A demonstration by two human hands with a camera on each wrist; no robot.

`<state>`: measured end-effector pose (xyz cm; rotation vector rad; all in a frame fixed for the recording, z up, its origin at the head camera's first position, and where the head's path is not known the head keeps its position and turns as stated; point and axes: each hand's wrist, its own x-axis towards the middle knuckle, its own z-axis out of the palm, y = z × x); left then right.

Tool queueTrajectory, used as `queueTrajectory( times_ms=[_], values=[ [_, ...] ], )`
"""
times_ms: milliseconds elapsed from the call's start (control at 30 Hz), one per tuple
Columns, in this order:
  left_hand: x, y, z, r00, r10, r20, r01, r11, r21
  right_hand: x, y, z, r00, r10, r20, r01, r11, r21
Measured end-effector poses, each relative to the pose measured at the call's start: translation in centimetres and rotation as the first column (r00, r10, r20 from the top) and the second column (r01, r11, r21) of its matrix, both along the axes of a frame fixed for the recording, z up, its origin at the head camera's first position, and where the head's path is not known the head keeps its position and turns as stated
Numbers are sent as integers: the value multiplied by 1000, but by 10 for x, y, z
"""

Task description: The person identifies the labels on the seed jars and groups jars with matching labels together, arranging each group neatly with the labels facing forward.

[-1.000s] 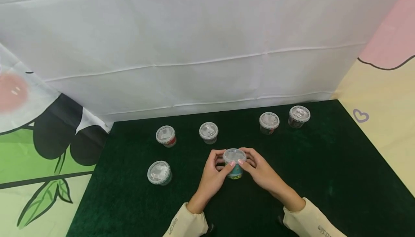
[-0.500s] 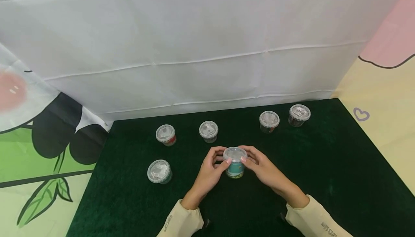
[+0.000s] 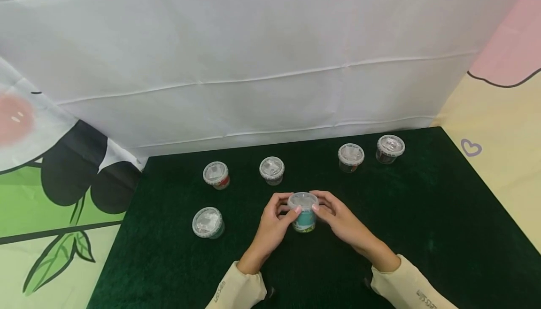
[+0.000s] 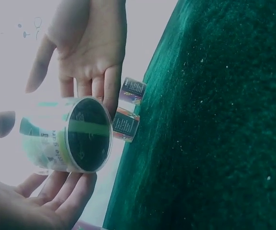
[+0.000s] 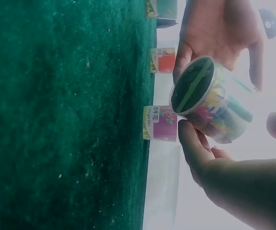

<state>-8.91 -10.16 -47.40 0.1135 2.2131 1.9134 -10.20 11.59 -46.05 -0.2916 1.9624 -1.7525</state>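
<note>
In the head view a clear plastic tub (image 3: pixel 305 219) with a teal label and a translucent lid is held upright between both hands. My left hand (image 3: pixel 274 222) grips its left side, the thumb on the front of the label. From the other side my right hand (image 3: pixel 340 220) grips it the same way. The left wrist view shows the tub's round, dark base (image 4: pixel 89 135), raised off the cloth, with fingers of both hands along the wall. In the right wrist view, coloured flower prints show on the tub's side (image 5: pixel 219 110).
Similar lidded tubs stand on the dark green cloth (image 3: pixel 169 271): a red-labelled one (image 3: pixel 216 175) and another (image 3: pixel 272 171) behind, one (image 3: pixel 208 223) at the left, and two, the nearer (image 3: pixel 351 158) and the farther (image 3: pixel 390 149), at the back right. A white curtain (image 3: pixel 270 65) rises behind.
Both thumbs have moved apart on the front, uncovering more of the teal label. The tub has shifted very slightly left in the last half second. The other tubs stay put.
</note>
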Motion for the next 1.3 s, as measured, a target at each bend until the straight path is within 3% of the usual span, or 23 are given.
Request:
queueTrajectory(
  times_ms=[167, 433, 1000, 1300],
  values=[
    [1, 2, 0, 998, 50, -26, -51, 999, -4, 2, -6, 3, 999, -37, -28, 38, 998, 39],
    [4, 6, 1, 996, 80, -35, -81, 996, -31, 3, -12, 3, 998, -56, -36, 58, 996, 74],
    [0, -6, 11, 1000, 11, 17, -10, 997, -71, -6, 0, 6, 997, 51, 56, -48, 997, -59],
    [2, -12, 11, 995, -56, 87, 55, 998, 13, -8, -1, 3, 992, 101, 82, -95, 993, -76]
  ],
)
